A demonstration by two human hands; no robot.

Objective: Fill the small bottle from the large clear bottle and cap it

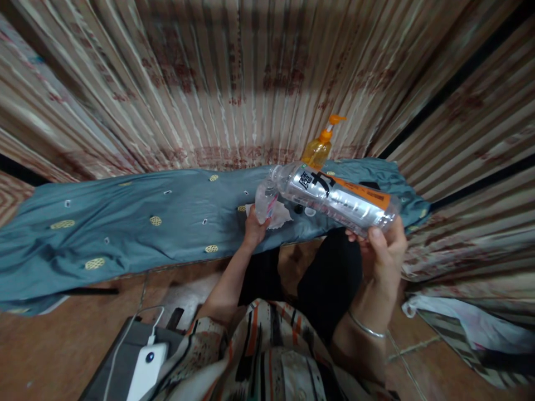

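While gripping tilted large bottle [340,196] with raised right hand [387,245], clasps small container [264,203] with outstretched left hand [253,229], near surface's [179,225] front edge.

Silver-and-orange bottle label [349,196], yellow-patterned blue-grey cloth [184,211], orange pump top [335,119]

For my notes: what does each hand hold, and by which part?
Right hand: silver-labelled plastic bottle, near its base. Left hand: smaller clear bottle, by its lower part.
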